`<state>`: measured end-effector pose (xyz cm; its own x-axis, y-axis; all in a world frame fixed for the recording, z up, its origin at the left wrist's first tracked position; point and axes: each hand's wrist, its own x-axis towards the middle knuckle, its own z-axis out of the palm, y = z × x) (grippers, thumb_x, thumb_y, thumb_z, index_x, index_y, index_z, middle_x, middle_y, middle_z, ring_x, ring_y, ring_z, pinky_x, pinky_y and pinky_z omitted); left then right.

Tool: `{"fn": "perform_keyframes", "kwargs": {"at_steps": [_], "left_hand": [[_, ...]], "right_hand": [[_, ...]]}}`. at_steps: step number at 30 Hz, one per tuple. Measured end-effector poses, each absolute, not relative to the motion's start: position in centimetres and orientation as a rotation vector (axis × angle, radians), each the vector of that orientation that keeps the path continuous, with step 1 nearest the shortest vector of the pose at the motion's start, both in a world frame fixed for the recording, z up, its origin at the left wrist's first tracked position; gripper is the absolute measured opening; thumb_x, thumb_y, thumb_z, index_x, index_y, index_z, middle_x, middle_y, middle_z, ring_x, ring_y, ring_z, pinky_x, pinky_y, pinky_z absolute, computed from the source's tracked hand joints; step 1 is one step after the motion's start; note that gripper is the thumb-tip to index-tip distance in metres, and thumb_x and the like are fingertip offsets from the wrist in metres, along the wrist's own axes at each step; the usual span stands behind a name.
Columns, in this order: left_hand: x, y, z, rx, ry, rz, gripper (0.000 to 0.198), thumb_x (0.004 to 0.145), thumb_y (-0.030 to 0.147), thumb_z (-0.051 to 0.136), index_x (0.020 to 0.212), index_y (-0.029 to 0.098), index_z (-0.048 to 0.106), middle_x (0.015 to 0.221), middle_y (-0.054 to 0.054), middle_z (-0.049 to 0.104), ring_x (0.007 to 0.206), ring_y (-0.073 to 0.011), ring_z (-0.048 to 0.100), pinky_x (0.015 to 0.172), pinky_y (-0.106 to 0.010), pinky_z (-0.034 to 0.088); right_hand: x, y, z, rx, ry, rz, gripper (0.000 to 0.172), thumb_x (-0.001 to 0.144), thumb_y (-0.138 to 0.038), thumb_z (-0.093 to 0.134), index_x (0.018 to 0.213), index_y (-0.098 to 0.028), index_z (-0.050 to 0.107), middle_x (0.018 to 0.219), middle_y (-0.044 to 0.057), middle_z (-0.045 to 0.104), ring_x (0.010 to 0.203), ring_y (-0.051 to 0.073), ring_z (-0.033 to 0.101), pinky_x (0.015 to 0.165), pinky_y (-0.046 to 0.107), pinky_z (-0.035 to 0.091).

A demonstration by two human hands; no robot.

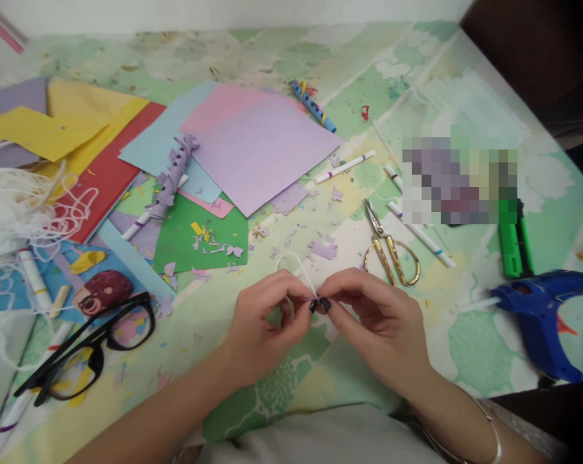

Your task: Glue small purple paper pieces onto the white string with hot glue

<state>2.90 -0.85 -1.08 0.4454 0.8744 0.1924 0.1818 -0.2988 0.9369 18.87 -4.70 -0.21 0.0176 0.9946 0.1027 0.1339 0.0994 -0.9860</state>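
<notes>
My left hand (262, 322) and my right hand (373, 319) meet at the front middle of the table, fingertips pinched together. Both are closed on a thin white string (296, 264) that loops up from between the fingers. Gold-handled scissors (390, 248) lie just beyond my right hand. Small lilac paper scraps (323, 249) are scattered past the loop.
Coloured paper sheets (257, 145) cover the back left, with a rolled lilac paper piece (172, 177) on them. Black glasses (93, 345) lie front left, a tangle of white string (15, 206) at the left edge. A blue glue gun (542, 319), green tool (513, 241) and markers (344, 167) lie to the right.
</notes>
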Motion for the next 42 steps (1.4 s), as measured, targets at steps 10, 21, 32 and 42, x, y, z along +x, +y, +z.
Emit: {"fn": "perform_keyframes", "kwargs": {"at_steps": [10, 21, 32, 42], "left_hand": [[2.91, -0.93, -1.27, 1.672, 0.924, 0.901, 0.013, 0.078, 0.006, 0.055, 0.072, 0.017, 0.060, 0.065, 0.000, 0.057, 0.058, -0.0099, 0.054, 0.049, -0.019, 0.044], [3.06, -0.81, -1.28, 1.703, 0.965, 0.894, 0.010, 0.080, 0.010, 0.056, 0.074, 0.016, 0.062, 0.067, -0.002, 0.061, 0.058, -0.0104, 0.057, 0.050, -0.019, 0.048], [2.88, -0.98, -1.75, 1.719, 1.051, 1.015, 0.009, 0.079, 0.008, 0.062, 0.077, 0.016, 0.066, 0.069, -0.002, 0.063, 0.061, -0.0110, 0.061, 0.052, -0.020, 0.051], [2.91, -0.93, -1.49, 1.884, 1.044, 1.083, 0.013, 0.079, 0.007, 0.062, 0.080, 0.018, 0.068, 0.069, -0.001, 0.066, 0.060, -0.0104, 0.061, 0.053, -0.020, 0.051]], "right_hand": [[18.59, -4.83, -0.38, -1.296, -1.264, 1.056, 0.015, 0.079, -0.008, 0.060, 0.088, -0.019, 0.063, 0.082, 0.001, 0.066, 0.075, 0.013, 0.063, 0.068, 0.023, 0.055], [18.47, -4.67, -0.58, -1.314, -1.282, 1.021, 0.017, 0.081, -0.007, 0.059, 0.091, -0.020, 0.063, 0.084, 0.001, 0.064, 0.076, 0.012, 0.062, 0.069, 0.023, 0.053], [18.54, -4.85, -0.38, -1.334, -1.387, 0.779, 0.015, 0.082, -0.005, 0.060, 0.086, -0.018, 0.066, 0.089, 0.004, 0.062, 0.080, 0.015, 0.061, 0.069, 0.030, 0.052], [18.57, -4.97, -0.56, -1.330, -1.347, 0.866, 0.015, 0.082, -0.007, 0.059, 0.089, -0.020, 0.063, 0.088, 0.004, 0.063, 0.078, 0.016, 0.060, 0.069, 0.033, 0.052]]}}
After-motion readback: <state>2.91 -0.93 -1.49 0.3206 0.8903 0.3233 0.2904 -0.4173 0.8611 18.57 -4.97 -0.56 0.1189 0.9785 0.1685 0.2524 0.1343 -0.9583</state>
